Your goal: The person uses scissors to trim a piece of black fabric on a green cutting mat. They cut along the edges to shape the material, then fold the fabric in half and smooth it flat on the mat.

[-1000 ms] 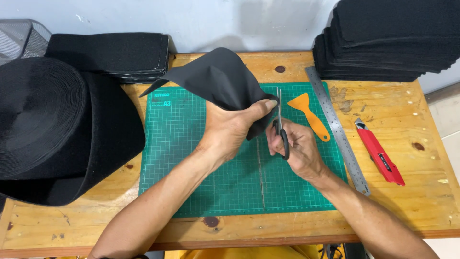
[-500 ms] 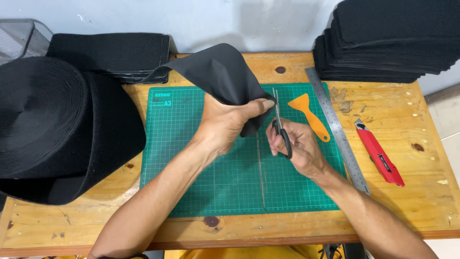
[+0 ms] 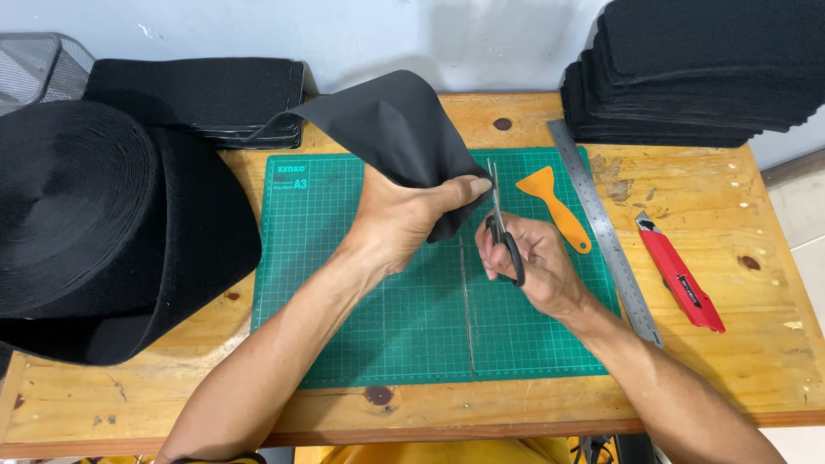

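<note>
My left hand pinches the lower edge of a black fabric piece, which curls up and back over the green cutting mat. My right hand grips black-handled scissors with the blades pointing away from me, right beside the fabric edge at my left thumb. Both hands hover above the middle of the mat.
A big roll of black strap lies at the left, folded black stacks behind it. A tall pile of black pieces fills the back right. An orange scraper, a steel ruler and a red utility knife lie right of the hands on the wooden table.
The fabric piece has shifted slightly in my left hand and the scissors have edged forward along its edge. Everything else on the table is as before.
</note>
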